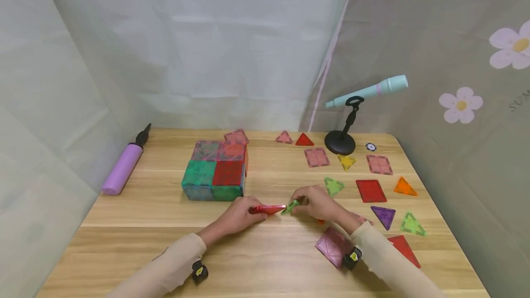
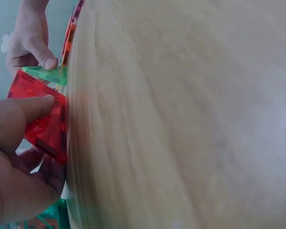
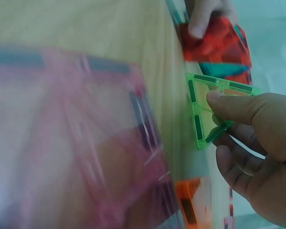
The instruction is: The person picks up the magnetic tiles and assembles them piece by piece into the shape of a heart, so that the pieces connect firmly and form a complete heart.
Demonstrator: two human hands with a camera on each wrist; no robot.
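Note:
My left hand (image 1: 239, 216) pinches a clear red magnetic tile (image 2: 51, 128) between thumb and fingers, held upright at the middle of the table. Facing it, my right hand (image 1: 318, 202) pinches a green triangular magnetic tile (image 3: 197, 119) with an open-framed look and dark magnets along its edges. The two tiles' near ends come together, the green corner right at the red one's end in the head view. Just left and behind my left hand stands a low box built of tiles (image 1: 199, 172), in green, red, pink and blue.
Loose tiles lie on the right side, among them a red square (image 1: 371, 191), a purple triangle (image 1: 384, 216) and a pink square (image 1: 331, 246) by my right wrist. A light-blue microphone (image 1: 368, 92) sits on a black stand (image 1: 340, 142). A purple hand pump (image 1: 123, 169) lies left.

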